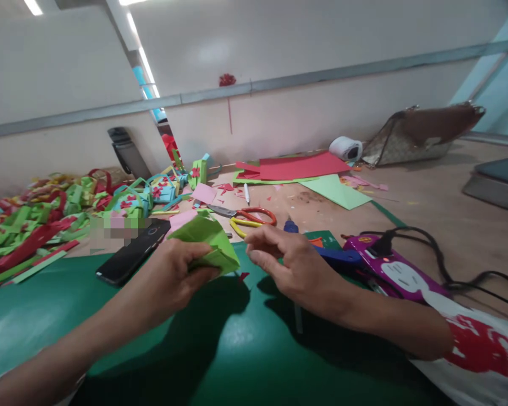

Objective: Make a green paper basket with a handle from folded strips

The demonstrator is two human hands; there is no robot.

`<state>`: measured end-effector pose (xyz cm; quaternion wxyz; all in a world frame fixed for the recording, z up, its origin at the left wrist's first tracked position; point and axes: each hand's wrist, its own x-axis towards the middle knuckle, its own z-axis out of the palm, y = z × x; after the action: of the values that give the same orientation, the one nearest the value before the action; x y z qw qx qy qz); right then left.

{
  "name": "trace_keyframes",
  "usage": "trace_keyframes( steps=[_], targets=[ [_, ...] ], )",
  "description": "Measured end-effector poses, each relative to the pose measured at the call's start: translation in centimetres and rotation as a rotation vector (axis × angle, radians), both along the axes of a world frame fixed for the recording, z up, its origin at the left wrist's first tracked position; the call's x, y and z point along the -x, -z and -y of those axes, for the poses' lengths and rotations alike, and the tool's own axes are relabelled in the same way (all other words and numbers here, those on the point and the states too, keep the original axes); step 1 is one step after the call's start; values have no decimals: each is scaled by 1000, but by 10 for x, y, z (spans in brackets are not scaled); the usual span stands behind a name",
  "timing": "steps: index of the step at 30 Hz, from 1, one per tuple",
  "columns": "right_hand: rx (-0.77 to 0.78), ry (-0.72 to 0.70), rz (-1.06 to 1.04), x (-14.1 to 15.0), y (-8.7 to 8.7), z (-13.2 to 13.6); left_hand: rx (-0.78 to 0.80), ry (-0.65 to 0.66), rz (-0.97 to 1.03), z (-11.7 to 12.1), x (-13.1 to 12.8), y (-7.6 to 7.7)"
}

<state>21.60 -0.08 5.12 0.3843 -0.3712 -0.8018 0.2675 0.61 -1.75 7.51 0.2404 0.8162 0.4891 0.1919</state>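
Note:
My left hand [190, 268] grips a folded piece of light green paper [214, 239], thumb in front and fingers behind it. Just right of the paper, my right hand [285, 259] is held in the air with loosely curled fingers. A slight gap shows between its thumb and forefinger, and I see nothing in them. A small red paper scrap [244, 277] shows just below the green paper. Behind the right hand is a blue glue gun [341, 256], partly hidden by the hand and forearm. Scissors [254, 215] with red and yellow handles lie beyond both hands.
A black phone [133, 254] lies left on the green mat [237, 349]. Behind it are heaped paper baskets [127, 200] and strips. Red sheets [305, 166], a white marker [246, 194] and a tape roll [346, 148] lie farther back. A purple power strip [389, 265] with cables is right.

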Motion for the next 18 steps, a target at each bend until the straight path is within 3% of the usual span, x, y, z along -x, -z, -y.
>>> trace_keyframes(
  steps=[4,9,14,18],
  targets=[
    [-102,-56,91,0,-1,-1,103,-22,-86,-6,1,-2],
    [-52,-99,253,4,3,-1,162,12,-145,-8,-4,5],
    [-1,-65,236,5,2,2,191,6,6,-16,0,-1],
    [-38,-34,158,5,-1,4,320,61,151,-24,4,-2]
  ],
)
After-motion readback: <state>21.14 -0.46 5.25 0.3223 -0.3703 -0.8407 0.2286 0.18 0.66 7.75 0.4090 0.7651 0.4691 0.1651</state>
